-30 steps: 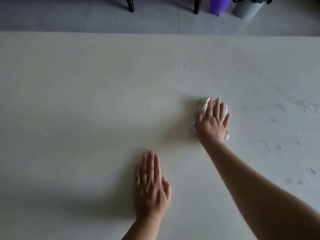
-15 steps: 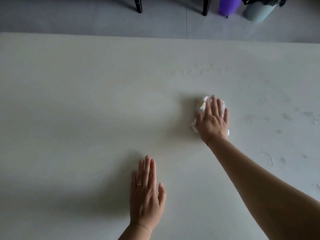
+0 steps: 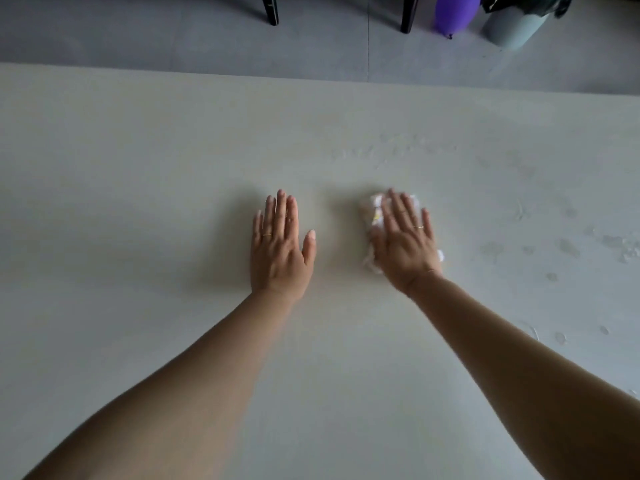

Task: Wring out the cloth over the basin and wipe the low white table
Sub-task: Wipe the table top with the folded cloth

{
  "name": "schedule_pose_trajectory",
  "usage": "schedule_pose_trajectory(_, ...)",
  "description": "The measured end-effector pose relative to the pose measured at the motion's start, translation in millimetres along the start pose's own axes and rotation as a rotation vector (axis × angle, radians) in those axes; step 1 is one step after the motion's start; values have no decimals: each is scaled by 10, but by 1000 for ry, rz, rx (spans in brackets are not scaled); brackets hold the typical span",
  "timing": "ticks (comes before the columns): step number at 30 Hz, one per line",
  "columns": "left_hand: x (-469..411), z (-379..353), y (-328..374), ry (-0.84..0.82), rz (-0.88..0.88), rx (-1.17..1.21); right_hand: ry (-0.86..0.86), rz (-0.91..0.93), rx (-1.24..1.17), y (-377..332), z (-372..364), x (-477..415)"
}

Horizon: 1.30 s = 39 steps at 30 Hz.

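Peeking from under rt hand [image 3: 406, 244]: cloth [image 3: 375, 206]

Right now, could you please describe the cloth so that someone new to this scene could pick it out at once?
Start at the wide white table that fills the view. Two hands lie flat near its middle, and the cloth is the crumpled white wad under the right hand, showing along its thumb side. The left hand beside it rests on bare tabletop.

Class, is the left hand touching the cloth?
Apart: the head view shows bare table between the left hand and the cloth under the right hand.
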<state>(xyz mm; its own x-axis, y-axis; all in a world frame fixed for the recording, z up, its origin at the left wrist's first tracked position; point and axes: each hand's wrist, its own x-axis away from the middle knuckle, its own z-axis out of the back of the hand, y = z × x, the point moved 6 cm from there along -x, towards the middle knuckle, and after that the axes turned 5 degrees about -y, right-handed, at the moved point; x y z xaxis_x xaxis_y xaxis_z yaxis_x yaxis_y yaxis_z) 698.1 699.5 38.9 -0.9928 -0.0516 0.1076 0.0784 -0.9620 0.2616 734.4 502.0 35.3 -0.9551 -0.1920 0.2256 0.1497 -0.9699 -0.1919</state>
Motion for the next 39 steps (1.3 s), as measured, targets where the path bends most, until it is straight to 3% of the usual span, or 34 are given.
schedule_pose_trajectory(3, -1, -90, -53, -7, 31, -37, 3, -286, -30, 352, 34, -52)
schedule_pose_trajectory(6, 10, -73, -37, 7, 38, -52, 34, -462, -104, 125, -7, -120)
schedule_pose_trajectory(7, 11, -65, -31, 9, 36, -50, 38, -431, -118, -81, -48, -169)
schedule_pose_trajectory(11, 9, -14, -11, 18, 54, -57, -41, -16, -68, -944, -206, -287)
schedule_pose_trajectory(15, 3, -28, -25, -7, 34, -45, -40, 226, 11, -610, -48, -382)
schedule_pose_trajectory(17, 0, -33, -34, -7, 34, -45, 6, 72, -10, -135, 71, -504)
schedule_pose_trajectory(19, -3, -38, -32, -12, 45, -43, 17, -215, -57, 236, 128, -599)
schedule_pose_trajectory(22, -13, -41, -25, -11, 50, -48, 46, -459, -113, 115, 99, -676)
schedule_pose_trajectory(24, -14, -47, -30, -17, 49, -60, 45, -371, -137, -314, 22, -730)
schedule_pose_trajectory(27, -12, -29, -26, -2, 48, -65, -29, 2, -60, -1021, -113, -711)
schedule_pose_trajectory(31, -5, -25, -31, -11, 48, -61, -47, 315, 61, -856, -2, -782)
schedule_pose_trajectory(33, -6, -21, -34, -10, 52, -48, -1, 225, 43, -449, 131, -917)
schedule_pose_trajectory(36, -7, -17, -23, -5, 55, -30, 34, -146, -21, 29, 218, -1093)
schedule_pose_trajectory(39, -10, -30, -32, -10, 55, -24, 57, -414, -64, -118, 170, -1183)
